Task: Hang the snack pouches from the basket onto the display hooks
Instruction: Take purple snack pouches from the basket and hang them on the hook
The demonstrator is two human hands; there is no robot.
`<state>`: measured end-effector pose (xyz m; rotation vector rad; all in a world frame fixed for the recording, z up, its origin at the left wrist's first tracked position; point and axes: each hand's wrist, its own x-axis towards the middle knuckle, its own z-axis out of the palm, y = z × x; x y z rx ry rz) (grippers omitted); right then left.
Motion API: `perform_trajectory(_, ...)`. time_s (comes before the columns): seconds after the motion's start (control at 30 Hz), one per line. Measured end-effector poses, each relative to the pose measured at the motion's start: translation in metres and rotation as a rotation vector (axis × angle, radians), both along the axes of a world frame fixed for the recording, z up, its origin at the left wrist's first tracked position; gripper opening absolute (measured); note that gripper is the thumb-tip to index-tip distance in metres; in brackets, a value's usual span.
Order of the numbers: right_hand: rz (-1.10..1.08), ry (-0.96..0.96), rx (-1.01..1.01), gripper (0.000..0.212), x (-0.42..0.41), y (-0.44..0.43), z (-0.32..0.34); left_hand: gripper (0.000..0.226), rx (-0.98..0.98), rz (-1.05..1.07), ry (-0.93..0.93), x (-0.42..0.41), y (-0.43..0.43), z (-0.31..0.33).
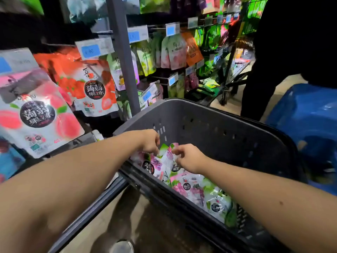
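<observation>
Hooks [157, 28] hang left of basket [209, 107]. Pouch [168, 152] stands up btw hands; R hand [189, 158] pinches it, L hand [150, 141] unclear.

A person in dark clothes [284, 42] stands beside a blue plastic object [306, 115], right of a grey post [124, 61].

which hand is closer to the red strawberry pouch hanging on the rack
Left. The left hand is over the basket, down-right of the strawberry pouch; the right hand is farther right, pinching a grape pouch.
</observation>
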<state>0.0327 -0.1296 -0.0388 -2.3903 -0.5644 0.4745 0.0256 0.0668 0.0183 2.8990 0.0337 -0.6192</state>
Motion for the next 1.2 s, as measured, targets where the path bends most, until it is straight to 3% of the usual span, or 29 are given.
perform_trajectory(0.23, 0.055, 0.181, -0.079, 0.049, 0.016, 0.036, -0.061, 0.036, 0.459, -0.242, 0.344, 0.038, -0.003, -0.051)
perform_trajectory(0.43, -0.047, 0.279, -0.055, 0.057, 0.024, 0.061, -0.098, 0.037, 0.702, -0.378, 0.304, 0.043, -0.006, -0.083)
perform_trajectory(0.53, -0.110, 0.395, 0.000, 0.064, 0.018, 0.069, -0.107, 0.054, 0.643, -0.376, 0.191, 0.039, 0.001, -0.090)
perform_trajectory(0.63, -0.227, 0.452, 0.118, 0.068, 0.023, 0.071, -0.140, 0.050, 0.540, -0.315, 0.125, 0.040, 0.000, -0.087)
perform_trajectory(0.7, -0.236, 0.459, 0.181, 0.088, 0.035, 0.066, -0.176, 0.044, 0.475, -0.285, 0.150, 0.042, -0.003, -0.084)
perform_trajectory(0.77, -0.240, 0.452, 0.145, 0.115, 0.028, 0.055, -0.139, 0.040, 0.423, -0.265, 0.187, 0.046, -0.006, -0.085)
perform_trajectory(0.9, -0.107, 0.539, 0.092, 0.081, 0.033, 0.023, -0.106, 0.027, 0.302, -0.297, 0.255, 0.058, -0.015, -0.091)
perform_trajectory(1.03, -0.044, 0.559, -0.052, 0.085, 0.042, 0.002, -0.110, 0.026, 0.346, -0.439, 0.330, 0.067, -0.036, -0.100)
perform_trajectory(1.13, -0.067, 0.543, -0.160, 0.056, 0.043, -0.013, -0.114, 0.025, 0.387, -0.498, 0.281, 0.065, -0.052, -0.118)
perform_trajectory(1.2, -0.146, 0.463, -0.263, 0.025, 0.046, -0.024, -0.121, 0.028, 0.424, -0.565, 0.256, 0.065, -0.058, -0.127)
